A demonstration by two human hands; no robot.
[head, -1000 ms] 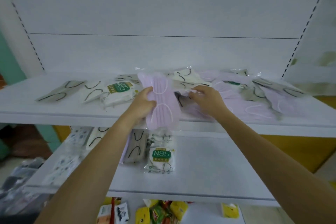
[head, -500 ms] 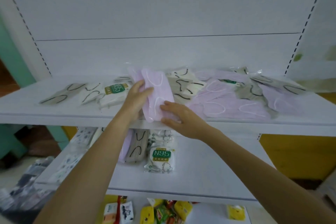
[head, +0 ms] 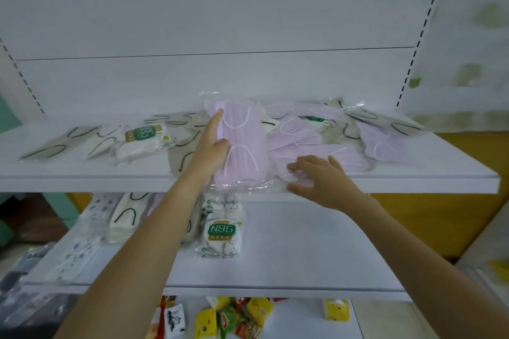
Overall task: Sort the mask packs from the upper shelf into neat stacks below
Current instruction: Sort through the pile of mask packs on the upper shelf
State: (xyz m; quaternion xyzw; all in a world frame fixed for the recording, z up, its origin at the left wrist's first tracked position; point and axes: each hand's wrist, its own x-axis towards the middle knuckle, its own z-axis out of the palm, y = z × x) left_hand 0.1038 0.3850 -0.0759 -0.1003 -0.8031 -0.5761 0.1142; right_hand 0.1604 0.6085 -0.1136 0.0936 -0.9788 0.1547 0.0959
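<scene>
The fingers [head: 217,120] of the left hand [head: 209,151] are curled round the left edge of a lilac mask pack [head: 242,146]: the forefinger runs up along its side, the thumb presses on its front. The pack stands tilted, nearly on end. Its lower edge and crinkled clear wrapper sit at the front lip of the upper shelf [head: 82,181].

The right hand [head: 319,176] lies just to the right, with fingers [head: 298,166] spread and nearly straight. The tips rest on a second lilac pack [head: 338,155] that lies flat near the shelf's front. The thumb reaches out low beside the clear wrapper at the lip and grips nothing that can be seen.

More lilac packs [head: 385,143] lie in a loose, overlapping heap behind and to the right, mixed with grey packs that have black ear loops. To the left of the held pack lie a white N95 pack [head: 143,135] and further grey and cream packs [head: 55,146], spread out singly.

On the lower shelf [head: 316,242], under the left forearm, stand short stacks: another N95 stack [head: 221,231], a cream stack with black loops [head: 125,215] and patterned packs [head: 77,250] at the far left. Bright snack packets [head: 234,316] lie below that shelf.
</scene>
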